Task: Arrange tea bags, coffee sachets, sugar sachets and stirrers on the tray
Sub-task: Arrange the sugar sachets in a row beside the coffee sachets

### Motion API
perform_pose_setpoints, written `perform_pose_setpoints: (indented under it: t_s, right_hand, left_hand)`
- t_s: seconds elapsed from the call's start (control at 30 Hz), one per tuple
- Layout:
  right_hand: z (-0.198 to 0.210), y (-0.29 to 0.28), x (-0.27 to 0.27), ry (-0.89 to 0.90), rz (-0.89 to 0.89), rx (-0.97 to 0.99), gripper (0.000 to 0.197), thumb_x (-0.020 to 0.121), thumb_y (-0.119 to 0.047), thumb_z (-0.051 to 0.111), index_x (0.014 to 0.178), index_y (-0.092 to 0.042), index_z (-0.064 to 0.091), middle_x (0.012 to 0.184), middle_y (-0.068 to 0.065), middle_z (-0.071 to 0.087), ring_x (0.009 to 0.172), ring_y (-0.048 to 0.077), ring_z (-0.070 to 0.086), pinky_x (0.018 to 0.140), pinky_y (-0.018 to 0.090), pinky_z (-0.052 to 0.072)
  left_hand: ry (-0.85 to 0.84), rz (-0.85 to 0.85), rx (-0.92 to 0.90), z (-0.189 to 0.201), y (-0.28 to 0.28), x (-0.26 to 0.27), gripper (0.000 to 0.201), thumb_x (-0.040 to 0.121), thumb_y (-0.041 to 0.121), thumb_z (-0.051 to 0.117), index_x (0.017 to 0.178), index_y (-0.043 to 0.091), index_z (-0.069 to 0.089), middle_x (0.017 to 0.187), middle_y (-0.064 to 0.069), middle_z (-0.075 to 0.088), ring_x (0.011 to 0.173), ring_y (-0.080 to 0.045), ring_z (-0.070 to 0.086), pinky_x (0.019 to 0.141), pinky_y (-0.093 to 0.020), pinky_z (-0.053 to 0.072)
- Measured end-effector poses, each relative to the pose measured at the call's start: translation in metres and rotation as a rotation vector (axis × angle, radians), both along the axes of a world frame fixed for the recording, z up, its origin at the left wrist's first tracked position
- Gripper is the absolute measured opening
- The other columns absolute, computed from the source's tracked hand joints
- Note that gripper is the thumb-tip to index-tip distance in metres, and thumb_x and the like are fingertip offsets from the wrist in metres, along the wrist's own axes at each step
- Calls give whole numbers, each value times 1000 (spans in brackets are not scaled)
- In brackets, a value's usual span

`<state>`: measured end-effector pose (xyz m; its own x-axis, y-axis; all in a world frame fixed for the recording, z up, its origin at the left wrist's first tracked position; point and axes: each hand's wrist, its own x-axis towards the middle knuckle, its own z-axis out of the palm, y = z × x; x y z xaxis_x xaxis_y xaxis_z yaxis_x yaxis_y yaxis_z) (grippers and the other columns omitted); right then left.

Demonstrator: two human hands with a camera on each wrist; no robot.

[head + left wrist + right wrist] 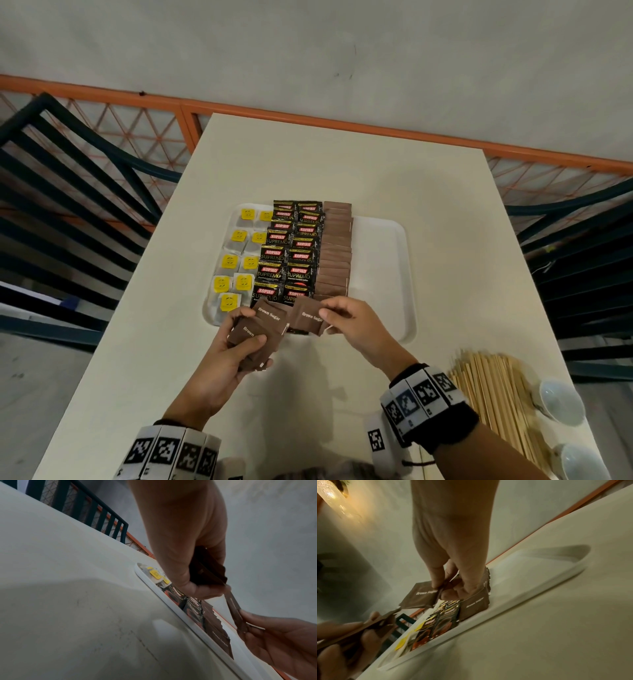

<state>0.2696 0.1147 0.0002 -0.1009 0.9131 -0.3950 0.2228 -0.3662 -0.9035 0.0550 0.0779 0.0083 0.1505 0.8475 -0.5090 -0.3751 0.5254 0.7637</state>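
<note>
left hand [222, 356] grips a stack of sugar sachets [253, 337] | right hand [346, 322] pinches one sugar sachet [308, 317] | both over tray [387, 240] near edge

On the tray [383, 274], tea bags [236, 263] lie left, coffee sachets [291, 253] middle, sugar sachets [335, 250] right; stirrers [496, 394] lie on the tabletop [342, 164], right of the tray.

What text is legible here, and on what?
"KOPIKO": red label on the black coffee sachets in the tray.
"SUPREMO": below it on the same sachets.
"Brown Sugar": on the sachet pinched by the right hand, and on the stack in the left hand's grip.
Yellow tea bag tags: print too small to read.
Wristband markers: coded patterns, no words.
</note>
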Motion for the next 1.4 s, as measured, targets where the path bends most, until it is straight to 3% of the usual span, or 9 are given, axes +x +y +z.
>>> perform_pose_setpoints:
  t_s: [0.27, 0.4, 0.6, 0.83, 1.03, 1.13, 1.23, 1.3, 1.4]
  right_hand:
    - [-16, 11, 34, -245, -171, 72, 8, 81, -10, 68, 86, -15, 66, 86, 8, 68, 72, 14, 59, 72, 27, 48]
    - [-20, 9, 33, -340, -83, 96, 8, 80, -13, 70, 88, -13, 69, 79, 0, 65, 70, 7, 55, 68, 10, 41]
    - [-26, 10, 25, -438, -9, 147, 11, 79, -13, 69, 90, -9, 69, 81, 1, 63, 68, -1, 51, 62, -1, 37]
    - [-20, 5, 15, -539, -11, 233, 24, 82, -21, 67, 104, -13, 60, 93, -3, 44, 78, 3, 45, 69, 9, 34]
    - [13, 0, -20, -247, 234, 133, 25, 89, -38, 56, 103, -19, 64, 93, -5, 63, 84, 5, 57, 73, 14, 44]
    - [11, 1, -28, -211, 334, 70, 18, 87, -29, 61, 101, -18, 64, 82, -9, 62, 76, 6, 58, 70, 17, 45]
    - [9, 2, -27, -96, 247, 21, 13, 87, -17, 61, 100, -14, 62, 81, -7, 62, 71, 9, 57, 64, 19, 49]
    - [10, 5, -21, -47, 151, 16, 13, 87, -12, 62, 100, -12, 62, 86, -1, 63, 74, 13, 58, 71, 28, 54]
    - [8, 10, -3, -164, 74, 103, 16, 84, -10, 65, 97, -18, 62, 87, -1, 66, 74, 11, 61, 75, 26, 53]
  left_hand:
    - [-31, 11, 9, -9, 0, -2, 33, 83, -7, 56, 97, 23, 52, 106, -9, 62, 78, -34, 64, 55, -32, 56]
    - [-58, -20, 5, -8, 1, -2, 71, 36, 26, 93, 96, 25, 56, 100, -6, 68, 73, -33, 68, 55, -33, 55]
    - [-20, -18, 2, -7, 0, -1, 35, 84, -9, 51, 99, 22, 51, 110, -13, 60, 80, -37, 63, 55, -32, 55]
    - [-15, -26, 7, -5, 0, 0, 36, 86, -11, 47, 99, 22, 51, 113, -16, 57, 84, -37, 60, 56, -32, 55]
    - [5, -115, 29, -4, -1, 5, 38, 81, -11, 56, 99, 22, 52, 113, -15, 60, 81, -36, 64, 58, -35, 56]
    - [8, -152, 42, -3, -2, 4, 40, 70, -2, 64, 99, 22, 53, 111, -13, 60, 78, -33, 66, 59, -37, 56]
    - [26, -165, 51, -3, -2, 4, 41, 74, -7, 63, 101, 21, 52, 105, -13, 62, 77, -30, 66, 59, -37, 56]
    - [33, -145, 49, -4, -3, 2, 38, 83, -12, 54, 101, 21, 52, 103, -12, 64, 77, -29, 67, 60, -37, 55]
    - [43, -110, 38, -5, -2, -2, 38, 86, -12, 49, 101, 22, 53, 107, -13, 63, 84, -34, 65, 61, -36, 56]
